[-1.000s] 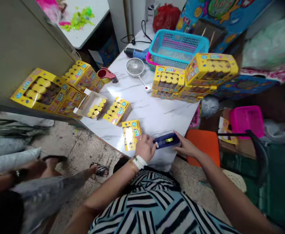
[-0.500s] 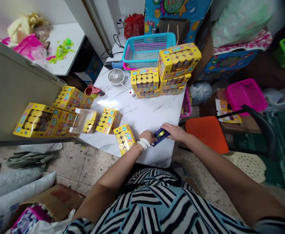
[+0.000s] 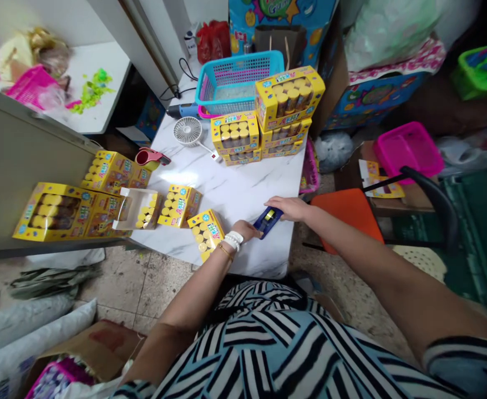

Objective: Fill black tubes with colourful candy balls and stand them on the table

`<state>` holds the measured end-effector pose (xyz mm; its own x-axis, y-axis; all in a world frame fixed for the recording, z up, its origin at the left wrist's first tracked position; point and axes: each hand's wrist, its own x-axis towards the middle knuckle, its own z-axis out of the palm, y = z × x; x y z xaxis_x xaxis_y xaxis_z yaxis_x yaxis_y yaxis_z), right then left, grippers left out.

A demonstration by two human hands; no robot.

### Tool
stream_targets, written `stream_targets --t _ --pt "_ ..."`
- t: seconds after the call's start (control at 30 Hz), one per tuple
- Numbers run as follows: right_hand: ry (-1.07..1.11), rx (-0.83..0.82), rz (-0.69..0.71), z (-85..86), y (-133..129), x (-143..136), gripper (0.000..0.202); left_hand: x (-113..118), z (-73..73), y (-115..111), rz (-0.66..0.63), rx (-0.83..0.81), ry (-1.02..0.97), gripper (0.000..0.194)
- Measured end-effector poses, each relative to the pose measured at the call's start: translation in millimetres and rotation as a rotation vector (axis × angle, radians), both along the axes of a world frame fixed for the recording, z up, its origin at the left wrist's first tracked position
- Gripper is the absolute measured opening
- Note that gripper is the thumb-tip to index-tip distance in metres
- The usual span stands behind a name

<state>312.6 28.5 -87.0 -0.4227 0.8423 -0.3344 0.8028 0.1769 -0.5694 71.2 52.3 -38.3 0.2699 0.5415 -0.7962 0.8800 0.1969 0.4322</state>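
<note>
A dark blue tape dispenser (image 3: pixel 264 226) with a yellow roll in it is at the front right part of the marble-patterned table (image 3: pixel 243 185). My right hand (image 3: pixel 289 208) grips its far end, fingers curled over the edge. At the near end, my left hand (image 3: pixel 244 229) has its fingers pinched together; whether a strip of tape is between them is too small to tell. Just left of that hand stands a yellow box (image 3: pixel 206 233) with round yellow lids showing. Another yellow box (image 3: pixel 179 205) and an open box with a pale flap (image 3: pixel 139 208) stand farther left.
Stacked yellow boxes (image 3: pixel 285 113) stand at the back beside a turquoise basket (image 3: pixel 239 83). A small white fan (image 3: pixel 187 131) and a red tape gun (image 3: pixel 152 158) lie on the table. More boxes (image 3: pixel 52 213) line the left edge. An orange chair (image 3: pixel 347 219) is at the right.
The camera view has shifted slightly. Between my hands, the tape dispenser has turned to a steeper angle, and both hands still stay at its ends.
</note>
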Motion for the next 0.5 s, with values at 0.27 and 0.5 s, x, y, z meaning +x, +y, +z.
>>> stream_targets --t 0.27,0.5 --pt "0.050 -0.085 -0.008 -4.1 2.2 -1.9 0.089 -32.6 -16.6 -37.8 0.258 0.021 -0.046 0.034" --pt "-0.027 -0.133 -0.184 -6.6 8.8 -28.8 0.063 -32.2 -25.4 -38.1 0.221 0.032 -0.029 0.021"
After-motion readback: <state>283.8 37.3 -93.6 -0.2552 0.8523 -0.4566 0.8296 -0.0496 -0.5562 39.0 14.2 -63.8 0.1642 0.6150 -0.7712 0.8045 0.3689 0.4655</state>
